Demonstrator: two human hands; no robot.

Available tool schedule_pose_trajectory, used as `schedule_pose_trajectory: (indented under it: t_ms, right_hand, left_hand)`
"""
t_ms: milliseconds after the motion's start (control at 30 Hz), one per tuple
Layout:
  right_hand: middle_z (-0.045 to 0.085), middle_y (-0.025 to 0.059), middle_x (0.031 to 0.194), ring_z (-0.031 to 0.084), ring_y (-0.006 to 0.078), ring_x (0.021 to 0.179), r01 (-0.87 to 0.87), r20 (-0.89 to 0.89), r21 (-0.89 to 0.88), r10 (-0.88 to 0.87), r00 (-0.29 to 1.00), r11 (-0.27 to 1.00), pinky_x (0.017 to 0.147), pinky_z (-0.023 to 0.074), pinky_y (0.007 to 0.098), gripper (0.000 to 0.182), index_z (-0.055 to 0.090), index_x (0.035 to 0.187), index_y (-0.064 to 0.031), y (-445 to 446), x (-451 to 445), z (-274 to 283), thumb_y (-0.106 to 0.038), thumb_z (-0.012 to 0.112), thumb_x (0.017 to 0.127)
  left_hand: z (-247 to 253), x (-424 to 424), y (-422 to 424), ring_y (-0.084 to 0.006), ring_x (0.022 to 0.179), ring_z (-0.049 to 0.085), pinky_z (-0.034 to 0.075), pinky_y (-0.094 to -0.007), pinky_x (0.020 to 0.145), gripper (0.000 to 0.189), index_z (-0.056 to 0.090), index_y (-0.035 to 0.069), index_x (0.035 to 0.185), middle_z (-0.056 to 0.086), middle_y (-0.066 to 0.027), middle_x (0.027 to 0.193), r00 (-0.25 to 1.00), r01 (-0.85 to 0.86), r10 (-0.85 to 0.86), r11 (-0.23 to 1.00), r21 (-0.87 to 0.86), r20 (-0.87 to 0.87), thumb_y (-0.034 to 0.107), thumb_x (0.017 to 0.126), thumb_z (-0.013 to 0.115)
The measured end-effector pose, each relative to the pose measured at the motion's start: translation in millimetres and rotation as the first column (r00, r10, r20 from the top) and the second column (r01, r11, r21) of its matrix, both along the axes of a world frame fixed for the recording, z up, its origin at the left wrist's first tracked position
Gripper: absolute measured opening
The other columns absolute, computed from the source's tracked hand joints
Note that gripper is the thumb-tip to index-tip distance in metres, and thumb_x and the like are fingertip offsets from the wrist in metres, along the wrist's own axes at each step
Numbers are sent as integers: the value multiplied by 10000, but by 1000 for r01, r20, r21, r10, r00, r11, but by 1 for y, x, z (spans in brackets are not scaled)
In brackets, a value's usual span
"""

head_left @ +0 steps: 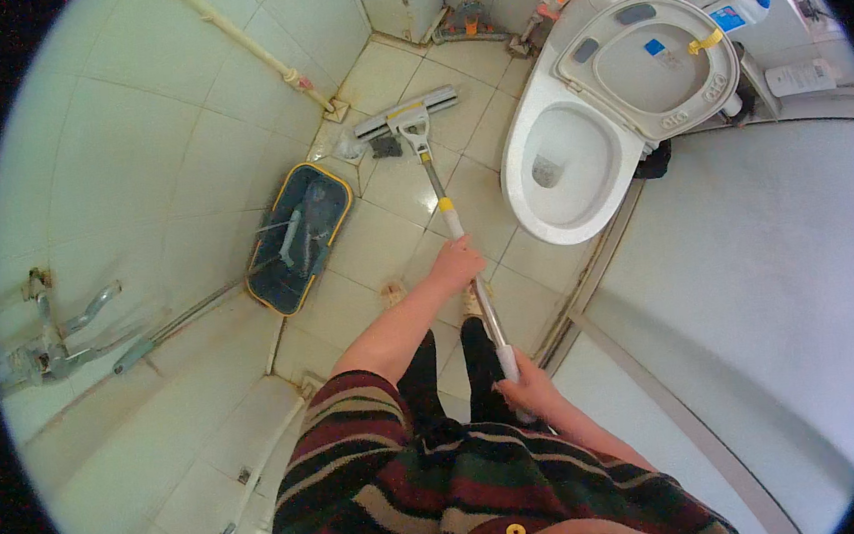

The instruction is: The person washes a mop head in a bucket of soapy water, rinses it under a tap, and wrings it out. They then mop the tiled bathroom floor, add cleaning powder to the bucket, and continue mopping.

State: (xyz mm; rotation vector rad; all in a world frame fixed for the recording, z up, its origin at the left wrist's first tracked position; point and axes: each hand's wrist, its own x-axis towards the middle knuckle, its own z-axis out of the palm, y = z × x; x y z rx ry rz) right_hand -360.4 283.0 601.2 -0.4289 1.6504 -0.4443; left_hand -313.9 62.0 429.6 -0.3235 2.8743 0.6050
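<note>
A mop (432, 175) with a white and yellow joint slants across the tiled floor, its wide flat head (406, 112) resting on the tiles beyond my feet. Around the middle of its pole is my left hand (459, 263), fingers closed. My right hand (524, 386) grips the light sleeve near the pole's lower end, close to my body. A dark grey clump (386, 147) lies just below the mop head, beside a clear, crumpled-looking item (349, 148) whose kind I cannot tell.
A dark bucket (316, 276) with a yellow rim stands by the left wall, a brush-like handle in it. At the right is a white toilet (577, 172) with its lid raised, bottles (738, 13) behind it. A pipe (251, 40) runs down the tiled wall. A door (753, 204) fills the right.
</note>
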Motion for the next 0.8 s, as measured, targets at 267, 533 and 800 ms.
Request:
schedule_pose_trajectory:
  t_ms: [267, 533, 800]
  right_hand:
    - [547, 91, 787, 535, 166, 632, 384, 51, 95, -390, 920, 918, 565, 454, 292, 640, 237, 1321, -131, -39, 13, 26, -130, 554, 764]
    - [467, 50, 662, 473, 137, 482, 498, 34, 8, -498, 867, 867, 428, 427, 275, 570, 210, 1284, -119, -174, 15, 7, -76, 469, 778]
    - [530, 98, 795, 534, 159, 589, 241, 101, 264, -275, 956, 934, 510, 454, 291, 641, 153, 1310, -128, -115, 36, 88, -98, 508, 777]
  left_hand:
    - [8, -36, -36, -236, 1013, 474, 419, -390, 809, 75, 592, 158, 720, 561, 12, 823, 959, 169, -184, 982, -84, -216, 117, 665, 561]
    - [-11, -85, -112, -241, 1145, 382, 291, -523, 943, 158, 574, 139, 867, 531, -3, 1031, 981, 22, -18, 1000, 17, -193, 132, 713, 541]
    - [8, -5, -51, -223, 1089, 413, 243, -563, 951, 144, 551, 146, 810, 543, -1, 883, 956, 138, -89, 977, 162, -279, 135, 670, 581]
